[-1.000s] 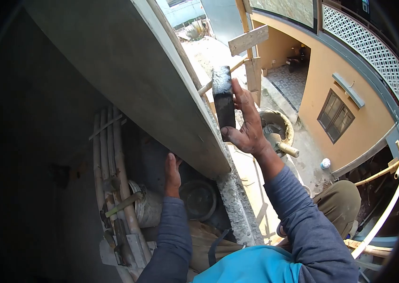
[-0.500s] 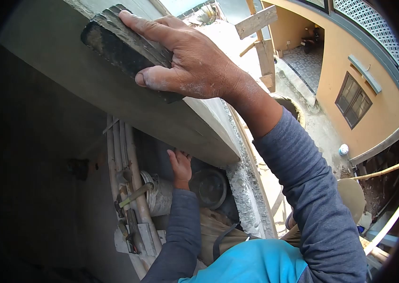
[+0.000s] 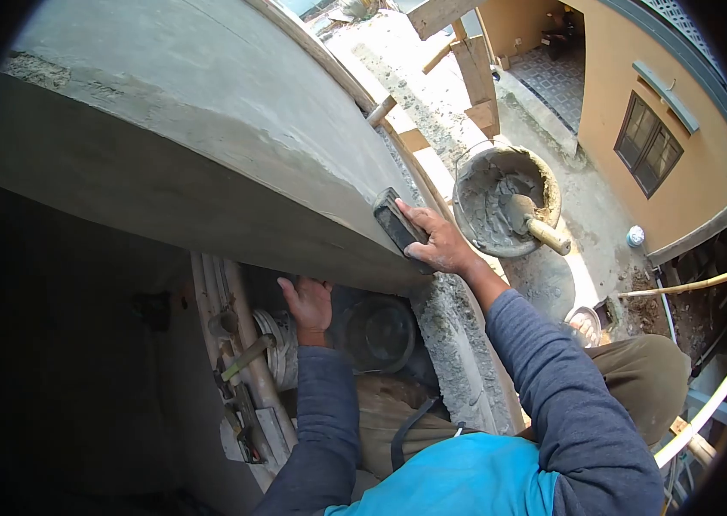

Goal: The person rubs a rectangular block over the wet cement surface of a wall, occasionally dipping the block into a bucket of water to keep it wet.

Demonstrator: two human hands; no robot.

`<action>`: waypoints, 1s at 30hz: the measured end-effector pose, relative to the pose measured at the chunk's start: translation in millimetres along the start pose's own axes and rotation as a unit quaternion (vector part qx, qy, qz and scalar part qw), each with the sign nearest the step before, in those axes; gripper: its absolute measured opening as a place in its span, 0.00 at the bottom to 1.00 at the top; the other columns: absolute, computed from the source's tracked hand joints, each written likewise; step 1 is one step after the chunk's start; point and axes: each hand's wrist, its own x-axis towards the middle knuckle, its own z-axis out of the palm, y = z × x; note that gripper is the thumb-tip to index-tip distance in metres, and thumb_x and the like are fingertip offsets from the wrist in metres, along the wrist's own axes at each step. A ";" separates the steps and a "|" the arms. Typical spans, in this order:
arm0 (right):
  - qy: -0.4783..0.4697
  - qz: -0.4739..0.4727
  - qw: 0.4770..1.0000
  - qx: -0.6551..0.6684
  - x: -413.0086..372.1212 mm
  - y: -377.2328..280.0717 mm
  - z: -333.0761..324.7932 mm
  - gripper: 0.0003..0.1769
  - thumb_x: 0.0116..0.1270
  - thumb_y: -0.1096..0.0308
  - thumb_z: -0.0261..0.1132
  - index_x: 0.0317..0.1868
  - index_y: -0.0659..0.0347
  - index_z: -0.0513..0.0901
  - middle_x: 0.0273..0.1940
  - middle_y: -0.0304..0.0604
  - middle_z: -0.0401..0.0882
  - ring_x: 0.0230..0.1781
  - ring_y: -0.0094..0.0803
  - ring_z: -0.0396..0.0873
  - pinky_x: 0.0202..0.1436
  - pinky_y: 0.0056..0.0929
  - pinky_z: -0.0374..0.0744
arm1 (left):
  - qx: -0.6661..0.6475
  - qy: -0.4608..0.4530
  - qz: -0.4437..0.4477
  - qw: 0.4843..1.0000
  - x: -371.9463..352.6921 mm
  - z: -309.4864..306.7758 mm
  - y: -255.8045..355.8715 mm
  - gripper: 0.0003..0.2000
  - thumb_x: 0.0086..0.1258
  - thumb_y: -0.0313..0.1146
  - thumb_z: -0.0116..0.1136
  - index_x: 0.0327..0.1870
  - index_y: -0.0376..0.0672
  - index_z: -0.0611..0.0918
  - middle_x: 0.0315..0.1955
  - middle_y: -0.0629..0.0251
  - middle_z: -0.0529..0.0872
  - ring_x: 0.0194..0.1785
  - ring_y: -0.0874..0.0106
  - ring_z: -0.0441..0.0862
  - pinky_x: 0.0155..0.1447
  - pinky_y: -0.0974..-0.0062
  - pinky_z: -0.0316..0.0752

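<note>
My right hand point(image 3: 443, 245) grips a dark plastering float point(image 3: 396, 219), thumb on the near side and fingers over its back. The float lies against the lower right edge of a grey plastered beam point(image 3: 209, 215), close to its end. Below the beam's underside is my left hand point(image 3: 308, 305), palm up with the thumb spread. Its fingertips reach up to the beam and are partly hidden, and I see nothing held in it. Wet plaster shows along the beam's upper face.
Right of the float stands a bucket point(image 3: 555, 193) of wet mortar with a trowel point(image 3: 544, 230) in it. A rough concrete ledge point(image 3: 467, 361) runs beside my legs. Bamboo poles point(image 3: 252, 353) with tools, a white pail point(image 3: 282, 344) and a dark basin point(image 3: 378, 335) are below left.
My right hand and the float have moved down and right along the beam to its end. The mortar bucket has come into fuller view. My left hand has shifted slightly left.
</note>
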 end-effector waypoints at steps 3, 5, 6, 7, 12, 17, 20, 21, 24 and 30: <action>0.039 0.005 0.999 -0.004 2.5 15.0 -1.1 0.47 0.51 0.65 0.66 0.76 0.42 0.64 0.61 0.48 0.73 0.60 0.42 0.74 0.67 0.34 0.72 | -0.022 0.021 -0.003 1.000 0.0 -0.7 -2.9 0.43 0.68 0.74 0.40 0.73 0.47 0.66 0.69 0.67 0.71 0.68 0.65 0.68 0.69 0.61 0.64; 0.056 -0.049 0.997 0.002 15.9 -24.1 -15.1 0.46 0.51 0.64 0.66 0.75 0.43 0.66 0.60 0.49 0.74 0.60 0.43 0.75 0.67 0.34 0.72 | -0.042 0.029 -0.009 0.999 3.8 6.4 -4.9 0.42 0.68 0.73 0.41 0.73 0.48 0.67 0.69 0.68 0.71 0.69 0.65 0.68 0.70 0.60 0.64; 0.052 -0.089 0.995 0.009 23.5 -49.8 -20.5 0.47 0.50 0.64 0.66 0.75 0.46 0.66 0.59 0.50 0.74 0.60 0.42 0.75 0.67 0.35 0.71 | -0.060 0.061 -0.006 0.996 4.7 17.4 -3.6 0.40 0.68 0.72 0.42 0.72 0.50 0.67 0.69 0.69 0.71 0.70 0.66 0.68 0.70 0.60 0.65; 0.049 -0.127 0.991 0.015 31.1 -73.9 -24.1 0.47 0.49 0.63 0.66 0.75 0.48 0.66 0.59 0.51 0.75 0.60 0.42 0.75 0.68 0.36 0.70 | -0.078 0.094 -0.004 0.992 6.2 24.1 -3.9 0.39 0.69 0.71 0.43 0.72 0.52 0.68 0.69 0.69 0.71 0.70 0.66 0.68 0.71 0.59 0.65; 0.022 -0.253 0.967 -0.007 41.7 -149.3 -24.3 0.46 0.49 0.59 0.67 0.75 0.44 0.67 0.60 0.55 0.74 0.59 0.47 0.75 0.66 0.41 0.73 | -0.064 0.132 -0.013 0.989 5.5 42.2 -1.1 0.37 0.70 0.69 0.44 0.71 0.52 0.70 0.68 0.69 0.73 0.70 0.65 0.69 0.71 0.58 0.66; -0.020 -0.188 0.982 -0.019 24.2 -102.3 -19.2 0.47 0.49 0.64 0.68 0.75 0.44 0.65 0.61 0.52 0.74 0.59 0.46 0.76 0.67 0.40 0.73 | -0.094 0.069 -0.021 0.993 3.4 25.3 -5.1 0.37 0.69 0.69 0.46 0.70 0.49 0.70 0.67 0.67 0.75 0.68 0.64 0.71 0.67 0.57 0.69; -0.037 -0.066 0.997 0.027 6.7 -28.6 -11.0 0.50 0.50 0.66 0.68 0.77 0.44 0.62 0.62 0.48 0.75 0.61 0.42 0.74 0.69 0.36 0.71 | -0.084 0.082 -0.024 0.993 4.6 18.7 -6.4 0.37 0.70 0.69 0.45 0.71 0.52 0.69 0.68 0.69 0.73 0.67 0.65 0.72 0.67 0.58 0.70; -0.030 -0.042 0.998 0.022 0.4 0.0 -6.9 0.50 0.50 0.66 0.69 0.77 0.43 0.62 0.62 0.48 0.74 0.62 0.43 0.74 0.68 0.36 0.71 | -0.085 0.081 -0.026 0.993 5.0 19.3 -6.9 0.37 0.70 0.69 0.45 0.71 0.52 0.69 0.68 0.69 0.73 0.67 0.65 0.72 0.67 0.58 0.70; -0.013 0.066 0.998 0.006 -22.1 79.7 6.0 0.49 0.50 0.68 0.68 0.76 0.45 0.63 0.63 0.51 0.75 0.63 0.45 0.74 0.68 0.35 0.71 | -0.062 0.107 -0.016 0.992 4.1 23.5 -5.7 0.39 0.68 0.70 0.47 0.70 0.49 0.70 0.66 0.67 0.75 0.66 0.64 0.73 0.66 0.57 0.70; 0.032 0.169 0.985 -0.005 -33.7 77.9 1.7 0.45 0.52 0.63 0.67 0.74 0.48 0.66 0.65 0.55 0.75 0.62 0.47 0.76 0.68 0.33 0.71 | -0.062 0.142 -0.020 0.988 5.1 23.5 -5.1 0.39 0.67 0.70 0.48 0.70 0.50 0.70 0.67 0.67 0.73 0.67 0.63 0.73 0.66 0.54 0.70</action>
